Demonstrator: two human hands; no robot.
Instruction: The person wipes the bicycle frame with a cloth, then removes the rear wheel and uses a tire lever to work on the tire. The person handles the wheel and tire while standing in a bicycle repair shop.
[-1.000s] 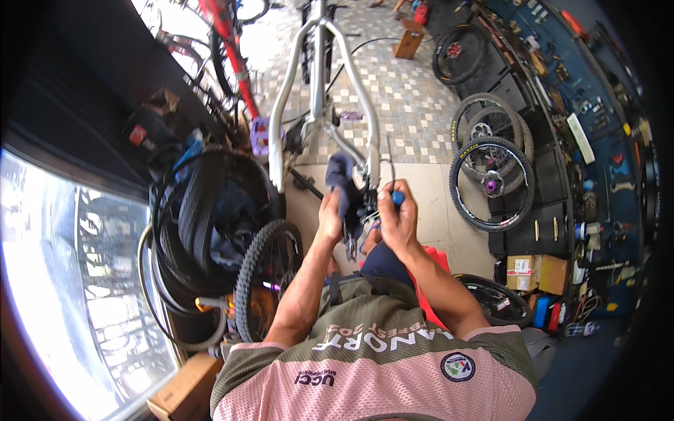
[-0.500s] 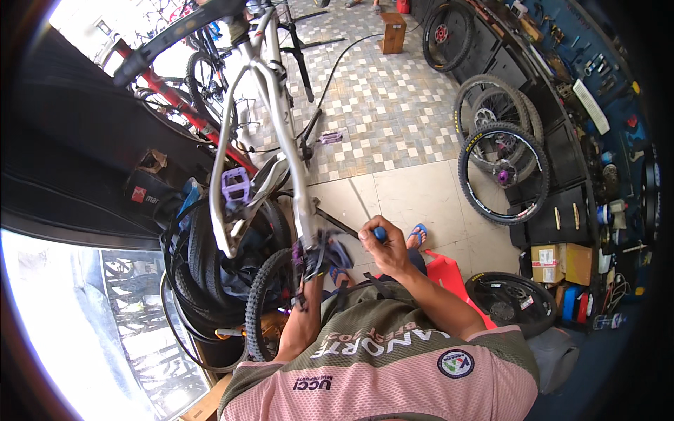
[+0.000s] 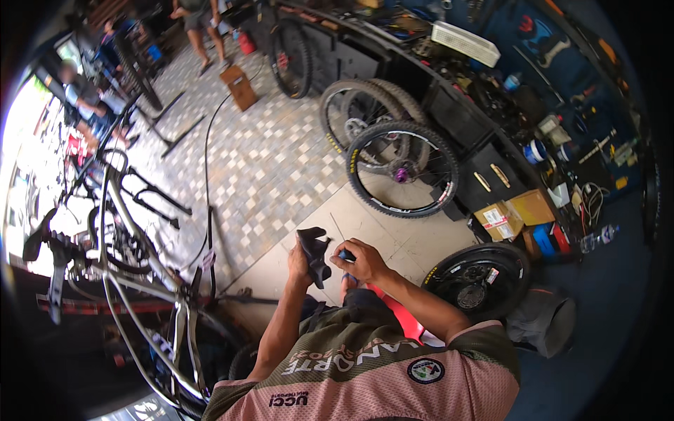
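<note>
In front of my body, my left hand [image 3: 298,263] is closed on a dark, crumpled rag [image 3: 317,257] that hangs from its fingers. Just to the right, my right hand [image 3: 360,258] grips a screwdriver [image 3: 345,255] with a blue and black handle. Its thin shaft points up and away from me over the pale tiles. The hands are close together but apart. Off to the left stands a silver bicycle frame [image 3: 140,264], out of contact with both hands.
Several wheels [image 3: 401,175] lean against black cabinets at the right, with another wheel [image 3: 479,282] lower down. Cardboard boxes [image 3: 507,217] and a tool-filled bench line the right wall. A wooden stool [image 3: 239,88] and people stand farther back. A black hose [image 3: 208,161] crosses the floor.
My view has swung to the right, so the bicycle frame sits farther left. My left hand has come away from the frame with the rag; the right still holds the screwdriver.
</note>
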